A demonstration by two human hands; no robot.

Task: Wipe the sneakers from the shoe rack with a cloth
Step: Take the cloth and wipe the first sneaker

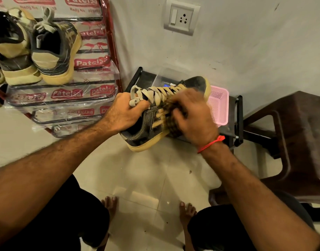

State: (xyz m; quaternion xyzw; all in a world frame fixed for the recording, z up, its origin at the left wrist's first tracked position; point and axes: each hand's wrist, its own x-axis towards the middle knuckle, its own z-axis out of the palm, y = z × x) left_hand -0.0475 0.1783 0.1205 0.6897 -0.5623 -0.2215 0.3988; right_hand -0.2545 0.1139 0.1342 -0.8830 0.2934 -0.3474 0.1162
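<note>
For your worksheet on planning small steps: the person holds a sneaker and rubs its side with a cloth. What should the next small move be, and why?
Probably slide the cloth toward the toe: the right hand is rubbing mid-side by the stripes, while the left hand steadies the sneaker at the laces.

The sneaker (150,124) is black with tan stripes on its side; its laces (155,93) are pale beige and its sole (146,146) is a yellowish cream; the cloth (171,113) is checked in brown and tan, though it looks blurry; the shoe rack (112,42) has red bars, and its clear wrap has red and white labels; the shoes on the rack (46,49) are black and cream with yellowish soles; the basket (220,104) is pink; the wrist thread (210,143) is red; the chair (291,142) is dark brown; the wall (246,42) is grey-white; the floor tiles (146,178) are cream; the wall switch (181,17) is white.
</note>
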